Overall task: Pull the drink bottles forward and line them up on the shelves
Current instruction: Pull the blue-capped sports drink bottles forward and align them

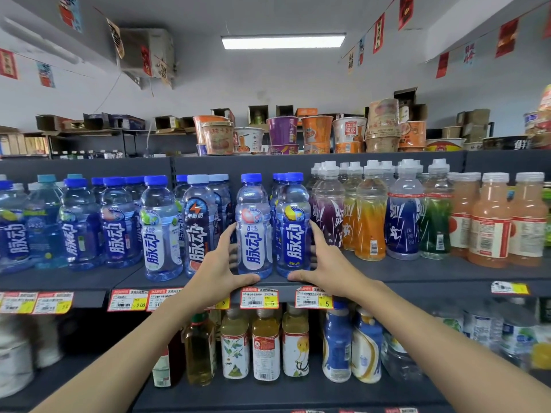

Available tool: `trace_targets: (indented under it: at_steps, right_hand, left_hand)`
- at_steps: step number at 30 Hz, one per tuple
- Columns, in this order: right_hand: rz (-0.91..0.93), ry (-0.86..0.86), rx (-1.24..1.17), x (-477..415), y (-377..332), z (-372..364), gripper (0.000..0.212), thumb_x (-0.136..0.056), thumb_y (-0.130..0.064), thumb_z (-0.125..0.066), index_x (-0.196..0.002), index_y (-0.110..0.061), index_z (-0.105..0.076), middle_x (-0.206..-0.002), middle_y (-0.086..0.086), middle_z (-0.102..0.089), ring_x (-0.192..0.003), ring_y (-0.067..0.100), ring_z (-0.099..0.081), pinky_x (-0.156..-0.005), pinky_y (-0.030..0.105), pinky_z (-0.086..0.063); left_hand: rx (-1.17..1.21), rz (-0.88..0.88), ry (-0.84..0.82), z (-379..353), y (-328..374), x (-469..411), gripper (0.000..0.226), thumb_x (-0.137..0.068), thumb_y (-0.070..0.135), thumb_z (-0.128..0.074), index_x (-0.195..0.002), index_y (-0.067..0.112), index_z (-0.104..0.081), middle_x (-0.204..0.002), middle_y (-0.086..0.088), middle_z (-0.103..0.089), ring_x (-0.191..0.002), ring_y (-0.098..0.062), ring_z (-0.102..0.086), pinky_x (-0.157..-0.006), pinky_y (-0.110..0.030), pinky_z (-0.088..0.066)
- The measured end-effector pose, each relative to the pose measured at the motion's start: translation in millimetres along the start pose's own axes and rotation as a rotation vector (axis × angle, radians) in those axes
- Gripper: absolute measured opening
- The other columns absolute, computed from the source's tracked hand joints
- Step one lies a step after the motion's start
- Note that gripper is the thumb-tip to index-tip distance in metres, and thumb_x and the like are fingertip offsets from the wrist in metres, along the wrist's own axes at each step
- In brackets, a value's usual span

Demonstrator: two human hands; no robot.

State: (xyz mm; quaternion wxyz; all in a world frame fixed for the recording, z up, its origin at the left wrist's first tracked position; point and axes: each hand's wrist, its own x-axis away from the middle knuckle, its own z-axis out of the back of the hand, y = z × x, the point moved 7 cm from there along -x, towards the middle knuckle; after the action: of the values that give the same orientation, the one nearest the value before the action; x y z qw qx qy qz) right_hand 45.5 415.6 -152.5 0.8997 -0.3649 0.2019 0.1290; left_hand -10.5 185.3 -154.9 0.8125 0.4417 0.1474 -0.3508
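I am cupping my left hand point(222, 272) round the white-label bottle point(253, 231), fingers curling up its left side and thumb lying along its base. My right hand point(323, 263) is mirroring that on the blue-label bottle point(293, 231), fingers wrapping its right side, thumb at its foot. The two bottles are standing upright, touching each other, between my two sets of fingers at the front edge of the shelf point(417, 275).

Just outside my left fingers a dark-label bottle point(198, 228) is standing at the front of the row. Just outside my right fingers is a purple-label bottle point(329, 210). Price tags point(259, 298) are hanging on the shelf lip right under my thumbs, and tea bottles point(265, 344) are sitting below my wrists. Noodle cups point(283, 131) are stacked well above my fingertips.
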Motion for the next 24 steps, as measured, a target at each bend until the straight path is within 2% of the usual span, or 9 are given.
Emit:
trace_targets:
  at_steps: [5,9,13,16,18,21,24]
  right_hand:
    - [0.022,-0.007,-0.002,-0.8,1.2,-0.2,0.129,-0.066,-0.058,-0.087,-0.15,-0.056,0.011,-0.144,-0.006,-0.058,-0.104,-0.01,-0.063,-0.099,0.026,-0.052]
    - [0.035,0.005,0.002,-0.1,2.3,0.4,0.129,-0.065,-0.061,-0.086,-0.151,-0.054,0.009,-0.147,-0.004,-0.056,-0.113,-0.003,-0.062,-0.104,0.034,-0.052]
    - [0.044,-0.001,-0.006,0.7,1.0,-0.5,0.129,-0.066,-0.059,-0.087,-0.15,-0.055,0.009,-0.147,-0.005,-0.055,-0.098,-0.016,-0.058,-0.101,0.026,-0.051]
    - [0.045,0.0,-0.004,1.8,-0.5,0.7,0.128,-0.066,-0.058,-0.087,-0.149,-0.056,0.009,-0.147,-0.006,-0.054,-0.101,-0.014,-0.059,-0.103,0.029,-0.051]
    - [0.042,-0.001,0.004,2.4,-2.4,1.2,0.127,-0.067,-0.057,-0.087,-0.15,-0.055,0.009,-0.146,-0.006,-0.056,-0.104,-0.01,-0.062,-0.102,0.031,-0.053]
    - [0.024,0.016,0.007,3.6,-4.0,2.4,0.129,-0.068,-0.054,-0.088,-0.153,-0.052,0.009,-0.145,-0.005,-0.057,-0.118,0.002,-0.063,-0.103,0.039,-0.053]
    - [-0.002,0.028,0.0,6.2,-4.8,2.6,0.13,-0.069,-0.053,-0.089,-0.153,-0.051,0.01,-0.148,-0.005,-0.054,-0.127,0.006,-0.058,-0.107,0.042,-0.05]
  left_hand:
    - [-0.023,0.004,-0.003,0.3,1.1,1.6,0.129,-0.06,0.06,-0.083,-0.157,0.042,-0.001,-0.137,0.007,-0.058,-0.109,0.011,-0.058,-0.085,0.0,-0.042]
    - [-0.052,0.001,-0.017,-0.7,3.9,0.9,0.128,-0.063,0.058,-0.081,-0.158,0.039,0.002,-0.144,0.001,-0.054,-0.119,-0.004,-0.059,-0.096,-0.01,-0.043]
    - [-0.047,0.016,-0.03,-2.2,0.9,0.6,0.124,-0.072,0.043,-0.085,-0.158,0.04,0.005,-0.15,-0.003,-0.049,-0.121,-0.004,-0.054,-0.094,-0.005,-0.04]
    - [-0.031,0.02,-0.033,-2.6,2.8,-0.1,0.123,-0.075,0.034,-0.086,-0.158,0.039,0.005,-0.151,-0.005,-0.048,-0.121,-0.004,-0.051,-0.099,-0.014,-0.041]
    - [-0.013,0.025,-0.038,-2.4,4.0,-0.8,0.124,-0.075,0.032,-0.087,-0.158,0.039,0.004,-0.15,-0.004,-0.048,-0.121,-0.005,-0.053,-0.099,-0.015,-0.042]
    - [0.009,0.025,-0.052,-2.9,3.7,-2.7,0.124,-0.075,0.029,-0.088,-0.158,0.038,0.004,-0.146,-0.001,-0.05,-0.11,0.003,-0.058,-0.09,-0.004,-0.044]
    - [-0.009,0.027,-0.061,-3.1,3.5,-2.9,0.125,-0.075,0.03,-0.088,-0.158,0.038,0.005,-0.144,0.001,-0.052,-0.102,0.011,-0.056,-0.082,0.002,-0.042]
